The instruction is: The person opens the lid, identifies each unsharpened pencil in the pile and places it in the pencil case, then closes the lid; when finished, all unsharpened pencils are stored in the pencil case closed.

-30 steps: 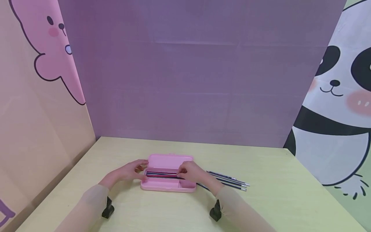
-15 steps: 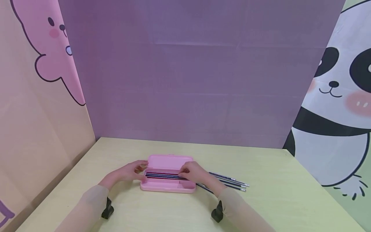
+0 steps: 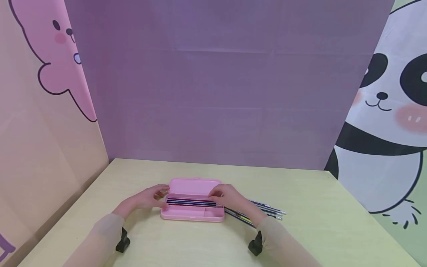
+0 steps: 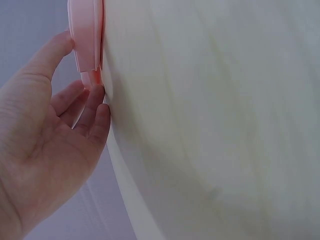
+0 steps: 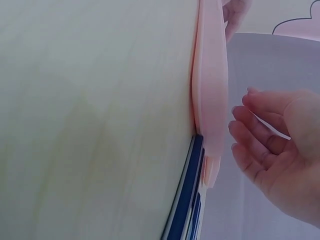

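A pink pencil case (image 3: 186,215) lies unfolded on the table, its lid (image 3: 193,186) tipped back behind the tray. Inside the long compartment, several dark striped pencils (image 3: 190,202) lie side by side. My left hand (image 3: 149,197) grips the case's left end, thumb at the front corner and fingers at the back by the lid; the left wrist view shows the thumb pressed to the pink wall. Over the right end hovers my right hand (image 3: 228,196), fingers loosely bent near the pencils' ends. In the right wrist view its fingertips stand apart from the case, holding nothing visible.
More dark pencils (image 3: 271,211) with white eraser ends lie on the table right of the case, partly under my right forearm. A small bare compartment (image 3: 214,212) is at the case's front right. A purple backdrop (image 3: 213,92) stands behind the table (image 3: 153,244).
My right hand has shifted slightly right, uncovering more of the pencils in the case. Those pencils now lie straighter and more evenly side by side. The left hand stays at the case's left end.
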{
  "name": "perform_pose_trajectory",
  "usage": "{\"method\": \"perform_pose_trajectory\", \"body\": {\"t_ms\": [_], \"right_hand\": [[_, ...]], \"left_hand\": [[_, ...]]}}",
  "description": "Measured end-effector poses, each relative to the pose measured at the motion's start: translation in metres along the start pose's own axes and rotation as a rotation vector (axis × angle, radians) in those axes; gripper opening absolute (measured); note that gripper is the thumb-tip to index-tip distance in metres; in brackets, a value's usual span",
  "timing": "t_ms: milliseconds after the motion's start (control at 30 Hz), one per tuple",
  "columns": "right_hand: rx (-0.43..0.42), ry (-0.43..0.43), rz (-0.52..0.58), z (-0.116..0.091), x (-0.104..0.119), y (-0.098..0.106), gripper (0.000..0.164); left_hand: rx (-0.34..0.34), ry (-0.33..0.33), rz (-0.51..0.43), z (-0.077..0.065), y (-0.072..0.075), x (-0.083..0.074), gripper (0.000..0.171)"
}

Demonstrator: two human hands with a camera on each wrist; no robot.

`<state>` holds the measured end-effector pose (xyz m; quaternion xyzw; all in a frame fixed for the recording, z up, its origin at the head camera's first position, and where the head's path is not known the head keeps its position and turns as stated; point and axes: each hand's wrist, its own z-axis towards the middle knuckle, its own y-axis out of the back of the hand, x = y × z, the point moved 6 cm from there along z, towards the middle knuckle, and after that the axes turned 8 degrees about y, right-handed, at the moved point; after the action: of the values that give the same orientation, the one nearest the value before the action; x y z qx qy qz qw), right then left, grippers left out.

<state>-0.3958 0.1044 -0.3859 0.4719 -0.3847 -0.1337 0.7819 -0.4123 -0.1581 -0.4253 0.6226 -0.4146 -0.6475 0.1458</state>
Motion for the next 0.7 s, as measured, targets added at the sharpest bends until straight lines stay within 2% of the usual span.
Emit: {"method": "perform_pose_trajectory", "body": {"t_ms": [333, 700], "right_hand": [[-0.008, 0.01, -0.026, -0.015, -0.006, 0.011, 0.011], [-0.037, 0.011, -0.05, -0.043, -0.013, 0.033, 0.013]], "left_hand": [[-0.008, -0.01, -0.001, 0.001, 0.001, 0.001, 0.079], [0.004, -0.027, 0.002, -0.001, 0.0, -0.002, 0.077]]}}
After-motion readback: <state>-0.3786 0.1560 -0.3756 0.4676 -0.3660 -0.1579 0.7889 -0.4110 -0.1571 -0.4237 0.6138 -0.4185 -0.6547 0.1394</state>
